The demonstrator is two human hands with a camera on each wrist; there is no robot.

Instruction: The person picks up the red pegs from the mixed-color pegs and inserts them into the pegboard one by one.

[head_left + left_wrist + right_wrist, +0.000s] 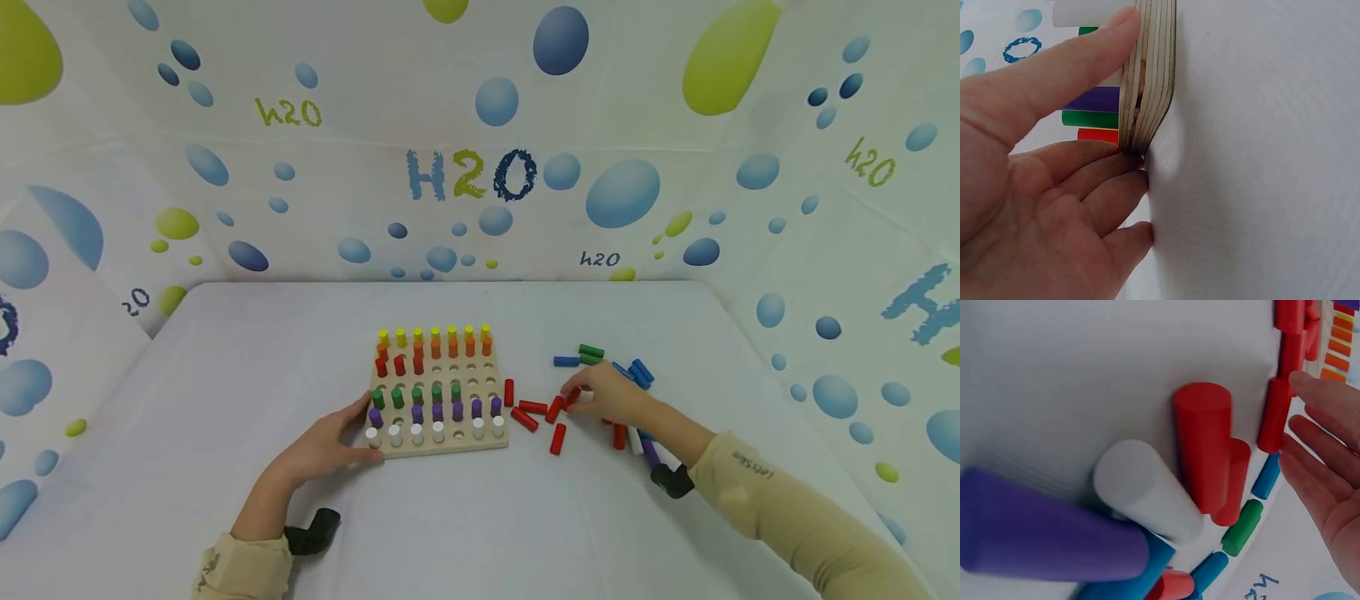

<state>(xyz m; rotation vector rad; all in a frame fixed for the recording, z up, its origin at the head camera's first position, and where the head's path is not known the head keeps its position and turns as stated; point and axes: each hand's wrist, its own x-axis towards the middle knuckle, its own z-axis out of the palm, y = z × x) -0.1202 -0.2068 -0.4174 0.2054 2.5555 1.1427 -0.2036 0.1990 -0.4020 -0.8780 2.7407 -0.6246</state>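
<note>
The red peg (1275,417), pinched in the right hand (606,395), appears light, rigid and smooth, best held near one end; the left hand (324,443), fingers extended, rests against the pegboard (438,450).

Booth-like enclosure (360,108), H2O-print drapes (420,92), white tabletop (270,358)

Backdrop (457,133): "H2O" large, "h2O" smaller, repeated | right sleeve (795,508): apparently "LetsSkin" | left sleeve (247,567): lettering illegible
</note>
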